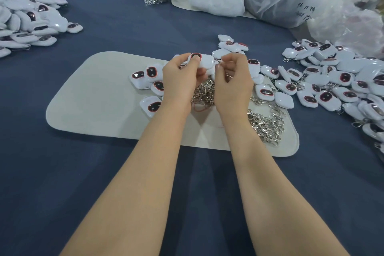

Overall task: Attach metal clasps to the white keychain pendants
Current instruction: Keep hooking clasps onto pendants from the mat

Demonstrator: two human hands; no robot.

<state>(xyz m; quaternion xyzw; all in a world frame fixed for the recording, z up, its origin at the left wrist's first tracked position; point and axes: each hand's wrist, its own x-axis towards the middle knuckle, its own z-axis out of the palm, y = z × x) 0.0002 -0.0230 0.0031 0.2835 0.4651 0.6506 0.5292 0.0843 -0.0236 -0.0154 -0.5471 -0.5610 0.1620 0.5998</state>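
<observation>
Dark handwriting on a plastic bag [302, 9] is illegible. Above a beige mat [93, 93] on the blue bench [104, 172], the left hand [180, 77] grips a glossy white pendant [204, 60] with a red-rimmed dark oval window. The right hand [232, 77] pinches its right edge, over loose metal clasps [266, 127].

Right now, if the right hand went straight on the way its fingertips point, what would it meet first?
The white pendant that the left hand grips. The right hand seems to pinch its near edge with its fingertips, though depth is unclear.
</observation>
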